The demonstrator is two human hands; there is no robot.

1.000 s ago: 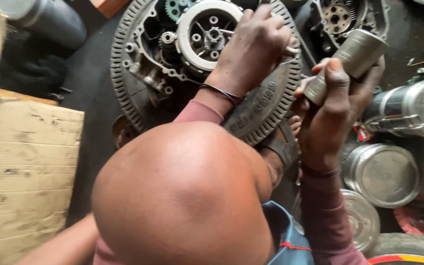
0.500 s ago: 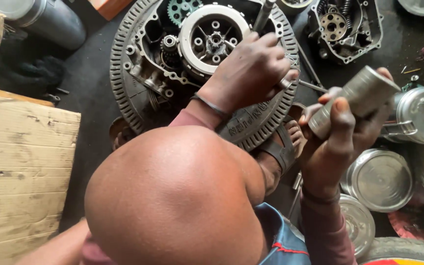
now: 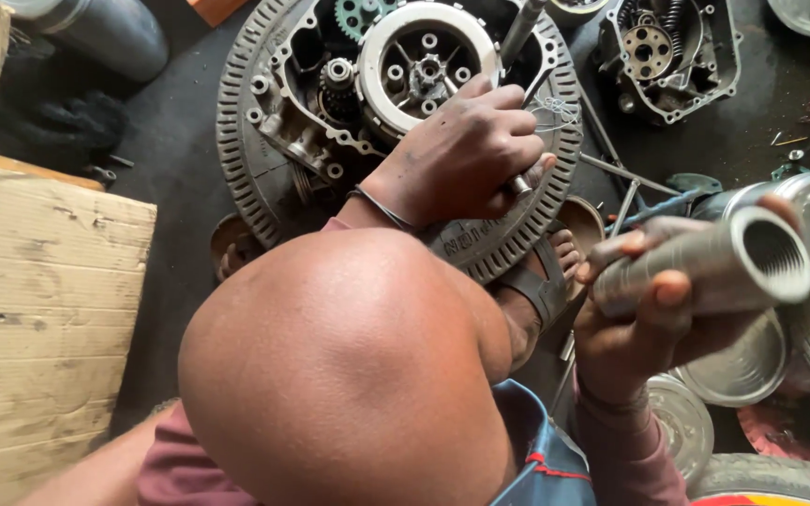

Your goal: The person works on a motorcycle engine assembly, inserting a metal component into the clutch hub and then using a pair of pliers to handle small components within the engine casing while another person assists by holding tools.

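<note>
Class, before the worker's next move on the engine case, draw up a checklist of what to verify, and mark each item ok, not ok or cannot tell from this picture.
1. Left hand closed firmly around the thin tool: ok.
2. Tool tip seated where it should be on the engine case: cannot tell, the hand hides it.
3. Right hand grips the threaded metal tube securely: ok, fingers wrap it.
4. Tube held away from the engine case: ok, raised off to the side.
5. Foot in sandal away from the work: not ok, it sits right beside the toothed ring.
</note>
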